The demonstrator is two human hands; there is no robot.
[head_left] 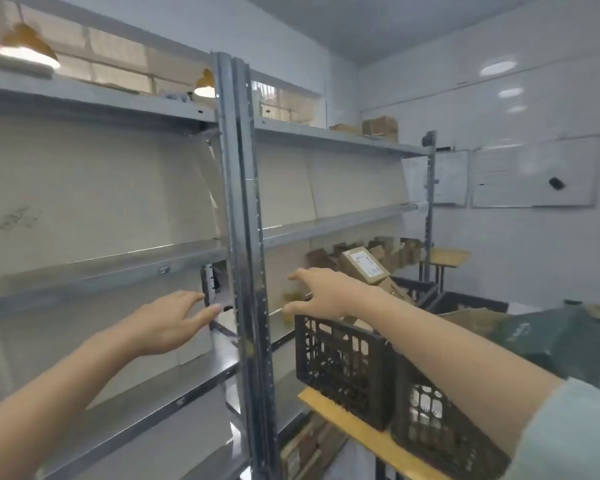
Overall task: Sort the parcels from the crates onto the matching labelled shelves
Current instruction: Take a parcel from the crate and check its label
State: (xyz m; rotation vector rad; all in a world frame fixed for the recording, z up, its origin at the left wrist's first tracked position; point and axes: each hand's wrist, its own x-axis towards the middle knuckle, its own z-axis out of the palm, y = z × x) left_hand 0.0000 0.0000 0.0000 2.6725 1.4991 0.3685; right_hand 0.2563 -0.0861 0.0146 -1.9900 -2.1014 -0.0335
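Cardboard parcels (362, 268) are lying heaped in the black crates (340, 368), the topmost a tilted rectangular box that is showing a white printed label on its brown face. The crates are standing side by side on a yellow wooden tabletop (347, 427); their walls are moulded plastic lattice with square openings. The right hand (321, 292) is reaching over the near crate's upper corner with fingers straight and spread, gripping nothing; whether the thumb is touching the rim cannot be told. The left hand (167, 320) is reaching toward the shelving, palm down, fingers extended and holding nothing, its fingertips lying just beside the grey steel upright (246, 237). This upright is a perforated angle post carrying flat, smooth sheet-metal shelves (101, 266) on both sides, backed by pale panels. More brown boxes (380, 128) are sitting on the top shelf at the far end. A light-blue sleeve (575, 434) is covering the right upper arm. A whiteboard (534, 171) is hanging on the glossy wall beyond, and a dark green boxy object (568, 341) is lying behind the crates
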